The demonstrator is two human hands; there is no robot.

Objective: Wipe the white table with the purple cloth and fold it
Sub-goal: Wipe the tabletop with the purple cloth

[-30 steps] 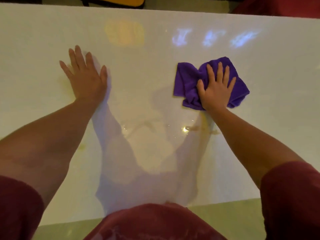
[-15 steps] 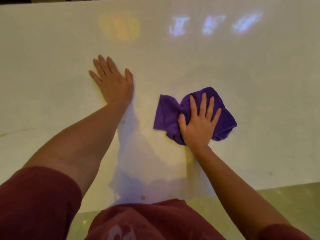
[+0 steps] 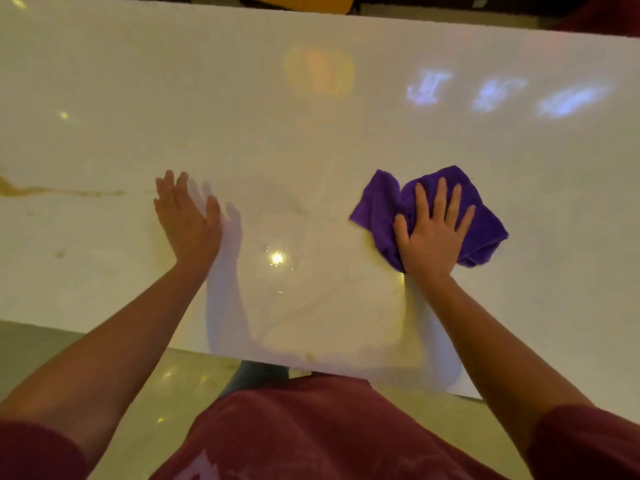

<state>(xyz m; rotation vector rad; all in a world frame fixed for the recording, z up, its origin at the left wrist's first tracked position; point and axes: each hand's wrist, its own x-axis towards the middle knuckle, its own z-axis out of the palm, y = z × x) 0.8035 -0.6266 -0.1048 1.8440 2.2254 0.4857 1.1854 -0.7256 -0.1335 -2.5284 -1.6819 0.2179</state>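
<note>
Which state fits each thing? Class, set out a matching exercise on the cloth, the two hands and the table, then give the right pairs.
Things:
1. cloth
2. left hand
3. right hand
4. table

States:
A. flat on the bare table
B. white and glossy, with reflections
C. purple, bunched up
D. fingers spread, pressing on the cloth

Pairs: 1-C, 2-A, 3-D, 4-B

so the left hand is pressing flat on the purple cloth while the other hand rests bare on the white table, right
Not quite: it is the right hand that presses flat on the purple cloth, as the head view shows. The left hand is the one resting bare on the white table.
</note>
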